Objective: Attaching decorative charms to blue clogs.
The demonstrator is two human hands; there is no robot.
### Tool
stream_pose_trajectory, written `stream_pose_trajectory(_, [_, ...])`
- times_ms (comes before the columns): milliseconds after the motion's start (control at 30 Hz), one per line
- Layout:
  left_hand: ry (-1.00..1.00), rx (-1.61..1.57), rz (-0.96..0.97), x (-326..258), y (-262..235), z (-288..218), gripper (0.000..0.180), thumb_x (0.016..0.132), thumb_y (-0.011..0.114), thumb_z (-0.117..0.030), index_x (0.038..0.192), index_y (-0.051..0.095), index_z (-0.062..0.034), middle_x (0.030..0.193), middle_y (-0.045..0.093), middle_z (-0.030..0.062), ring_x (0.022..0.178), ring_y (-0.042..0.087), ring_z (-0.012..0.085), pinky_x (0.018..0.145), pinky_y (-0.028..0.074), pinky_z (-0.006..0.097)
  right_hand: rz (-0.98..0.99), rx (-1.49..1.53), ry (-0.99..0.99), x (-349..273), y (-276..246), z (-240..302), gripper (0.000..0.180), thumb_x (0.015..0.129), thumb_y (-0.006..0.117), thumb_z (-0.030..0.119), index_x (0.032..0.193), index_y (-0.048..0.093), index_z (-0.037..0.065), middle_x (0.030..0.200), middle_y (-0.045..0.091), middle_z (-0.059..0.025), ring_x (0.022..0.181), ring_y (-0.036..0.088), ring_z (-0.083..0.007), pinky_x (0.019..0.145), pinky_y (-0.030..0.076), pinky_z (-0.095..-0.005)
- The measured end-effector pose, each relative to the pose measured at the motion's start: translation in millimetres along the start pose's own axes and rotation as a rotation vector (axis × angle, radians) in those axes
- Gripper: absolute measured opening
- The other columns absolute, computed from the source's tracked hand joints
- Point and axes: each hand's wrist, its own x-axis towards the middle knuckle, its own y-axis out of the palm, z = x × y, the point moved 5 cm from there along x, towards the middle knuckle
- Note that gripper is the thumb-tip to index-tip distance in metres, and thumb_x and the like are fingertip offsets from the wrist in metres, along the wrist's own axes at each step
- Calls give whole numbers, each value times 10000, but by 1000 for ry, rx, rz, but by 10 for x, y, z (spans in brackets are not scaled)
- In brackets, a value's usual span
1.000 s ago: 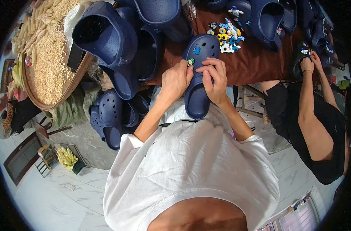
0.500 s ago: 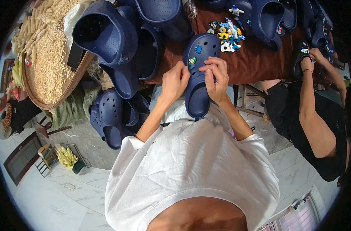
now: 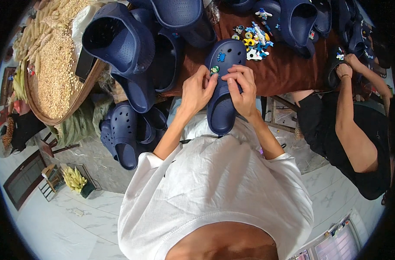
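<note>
Okay, clog (image 3: 220,96): dark navy all over, smooth and fairly matte, wide rounded toe, chunky upper, footbed in the same navy showing at the heel end.
Where: between both hands, toe pointing away from the body, heel end toward the white shirt (image 3: 217,182), front part over the brown-covered worktop (image 3: 288,76) in this view. Can't tell if touching it.
Vent holes: round, dark, a few visible near the toe, others covered by charms or fingers.
Blue charm (image 3: 221,56): bright, kinda paw-shaped, sitting on the toe.
Green charm (image 3: 214,69): small, roundish, green with some white, along the left side of the upper, below the blue one. Too tiny for more detail.
Left hand (image 3: 196,92): fingers curled, thumb tip right by the green charm. Can't tell whether actually pinching anything.
Right hand (image 3: 244,92): fingers bent over the upper, thumb tucked underneath them, grip hidden, so can't tell there either.
Loose charms (image 3: 256,41): white, blue, yellow and black jumble, just past the clog to the right.
Stacked clogs (image 3: 141,47): same navy, bare-looking, piled up on the left.
</note>
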Motion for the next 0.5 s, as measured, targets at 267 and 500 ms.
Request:
stream_pose_trajectory(267, [108, -211, -169, -59, 40, -118, 156, 906, 718, -126, 953, 608, -26, 663, 578, 59, 558, 529, 143, 541, 445, 297, 193, -46, 32, 228, -72, 108, 163, 861, 732, 154, 989, 729, 54, 1024, 681, -93, 1022, 595, -291, 928, 453, -390])
stream_pose_trajectory(500, [71, -398, -66, -50, 85, -12, 184, 900, 723, -86, 1059, 646, -33, 752, 610, -14, 622, 500, 43, 564, 413, 216, 269, 94, 112, 284, -158, -17, 191, 841, 758, 141, 1003, 742, 41, 944, 727, -79, 978, 638, -231, 898, 488, -362])
